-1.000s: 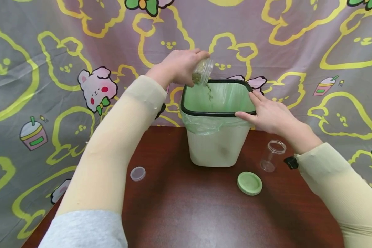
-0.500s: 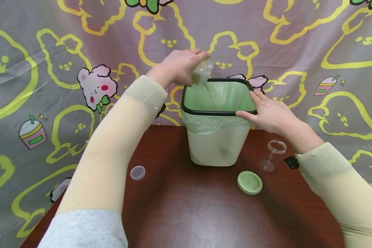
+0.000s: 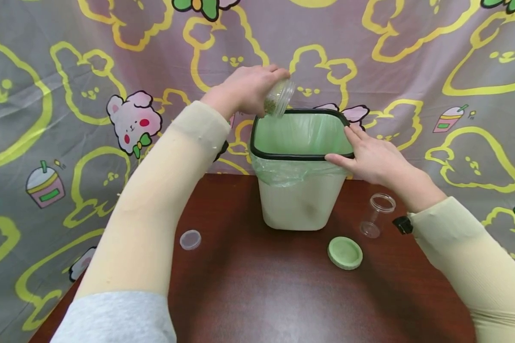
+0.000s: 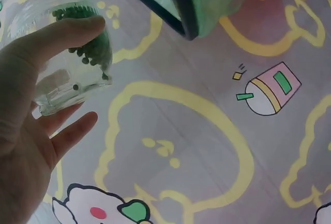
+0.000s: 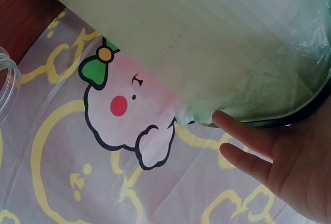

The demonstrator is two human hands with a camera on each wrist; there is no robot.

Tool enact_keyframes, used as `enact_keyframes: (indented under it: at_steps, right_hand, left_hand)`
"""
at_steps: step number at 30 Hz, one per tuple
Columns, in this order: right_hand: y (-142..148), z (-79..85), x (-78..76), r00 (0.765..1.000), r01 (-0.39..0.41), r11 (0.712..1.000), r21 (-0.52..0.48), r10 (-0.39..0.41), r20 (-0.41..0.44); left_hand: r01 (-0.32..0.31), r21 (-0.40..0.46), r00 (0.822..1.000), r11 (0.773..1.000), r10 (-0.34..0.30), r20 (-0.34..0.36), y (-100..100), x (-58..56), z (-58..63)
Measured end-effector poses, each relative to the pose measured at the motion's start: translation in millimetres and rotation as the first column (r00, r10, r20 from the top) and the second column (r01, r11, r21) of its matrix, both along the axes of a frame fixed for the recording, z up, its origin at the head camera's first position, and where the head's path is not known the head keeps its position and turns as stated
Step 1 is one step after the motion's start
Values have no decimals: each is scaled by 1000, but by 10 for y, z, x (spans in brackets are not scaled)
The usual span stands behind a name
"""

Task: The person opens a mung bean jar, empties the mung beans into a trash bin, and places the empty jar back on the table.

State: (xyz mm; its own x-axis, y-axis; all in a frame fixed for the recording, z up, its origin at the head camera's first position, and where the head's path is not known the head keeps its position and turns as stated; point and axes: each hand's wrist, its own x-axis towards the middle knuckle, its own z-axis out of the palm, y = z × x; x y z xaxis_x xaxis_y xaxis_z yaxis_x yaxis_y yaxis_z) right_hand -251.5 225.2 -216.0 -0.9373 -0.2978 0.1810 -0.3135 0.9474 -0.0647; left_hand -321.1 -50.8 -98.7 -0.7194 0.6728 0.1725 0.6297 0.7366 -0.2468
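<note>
My left hand (image 3: 251, 90) grips a clear jar (image 3: 282, 97), tilted mouth-down above the left side of the bin's opening. Small round green beans (image 4: 92, 48) lie along one side inside the jar in the left wrist view. The bin (image 3: 302, 200) is off-white, lined with a pale green bag (image 3: 279, 171) under a black rim (image 3: 298, 156). At the bin's right front corner my right hand (image 3: 377, 157) rests on the rim, fingers straight and spread, thumb along the front edge. In the right wrist view, two fingers (image 5: 248, 162) of that hand lie outside the bin.
On the dark wooden table (image 3: 262, 295) stands a second clear jar (image 3: 377, 216), lidless, right of the bin. A green lid (image 3: 345, 253) lies before it, and a small translucent lid (image 3: 190, 240) lies to the left. A patterned cloth (image 3: 111, 28) hangs behind the bin.
Beans were falling from the jar's mouth earlier; none are seen falling now. The left hand and jar have shifted only slightly. The right hand has stayed on the rim.
</note>
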Motion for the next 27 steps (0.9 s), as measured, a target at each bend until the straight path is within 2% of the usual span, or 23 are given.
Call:
enact_keyframes:
  at_steps: [3,16,23,27]
  right_hand:
    - [5,4,0,1000,2,1000,-1,-2,0]
    - [-14,17,-4,1000,-3,1000,-3,3,-3]
    - [-11,0,-11,1000,-3,1000,-1,3,0]
    - [-11,2,-7,1000,-4,1000,0,4,4]
  left_hand:
    - [-9,-18,1000,1000,9,26,14,4,0]
    - [-36,-34,998,999,37,52,-41,-12,-34]
    - [23,37,999,999,-21,-50,-38,0,-33]
    - [20,16,999,1000,-19,-29,-13,10,-14]
